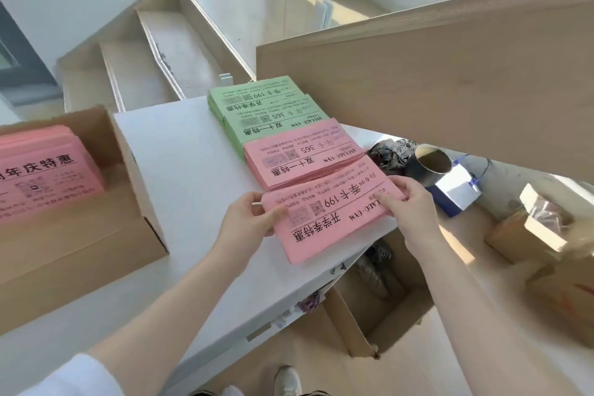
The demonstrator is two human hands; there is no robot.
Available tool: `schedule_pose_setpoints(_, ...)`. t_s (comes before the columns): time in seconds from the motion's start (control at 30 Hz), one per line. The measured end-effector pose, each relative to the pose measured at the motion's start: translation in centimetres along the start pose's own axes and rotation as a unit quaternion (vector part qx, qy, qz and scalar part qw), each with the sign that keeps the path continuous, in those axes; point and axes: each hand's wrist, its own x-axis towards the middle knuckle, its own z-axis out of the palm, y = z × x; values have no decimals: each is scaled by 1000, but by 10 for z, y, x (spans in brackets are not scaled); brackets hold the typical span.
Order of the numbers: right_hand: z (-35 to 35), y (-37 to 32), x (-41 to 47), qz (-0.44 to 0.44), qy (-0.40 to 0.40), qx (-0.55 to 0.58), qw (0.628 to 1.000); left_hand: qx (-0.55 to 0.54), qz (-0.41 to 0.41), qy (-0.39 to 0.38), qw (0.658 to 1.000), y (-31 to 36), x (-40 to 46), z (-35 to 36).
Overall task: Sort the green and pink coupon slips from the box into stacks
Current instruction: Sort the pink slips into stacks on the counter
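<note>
Thumbs on top and fingers curled beneath, the left hand (254,219) and the right hand (409,202) pinch the two short ends of a bundle of pink slips (331,212), a grip that looks meant to keep the loose sheets square while they are set down. The bundle sits low over the white table (180,164), tilted slightly, its near corner reaching the table's front edge; whether it already rests flat cannot be told.

Just beyond the bundle lies a second pink stack (299,154), partly tucked under the bundle's far edge. Beyond that again come two green stacks (266,109), one overlapping the next, so the four piles run in a staggered row away from the person, probably so that each printed heading stays readable and the kinds do not mix.

Well to the left of the bundle stands the cardboard box (96,202), open-topped, with more pink slips (45,170) leaning inside it, which suggests the sorting is unfinished.

To the right of the bundle, past the table's edge, are a paper cup (429,161), a small blue-and-white box (456,193) and more cartons (546,235) on a wooden surface. Below the bundle, on the floor, an open carton (379,309) holds odds and ends.
</note>
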Motion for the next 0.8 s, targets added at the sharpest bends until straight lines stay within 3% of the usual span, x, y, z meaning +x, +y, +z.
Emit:
schedule_pose_setpoints(0.4,-1,22,47,-16,-79,-131,988,137,-25,129,982,-23,16,34)
schedule_pose_setpoints(0.5,-4,25,46,-36,-81,-149,985,25,-41,146,988,-23,-1,44)
schedule_pose_setpoints(0.6,-6,28,46,-39,-98,-161,981,-107,-55,90,989,-25,-15,56)
schedule_pose_setpoints(0.8,-5,28,45,-32,-72,-140,987,-114,-47,59,991,-24,-8,66)
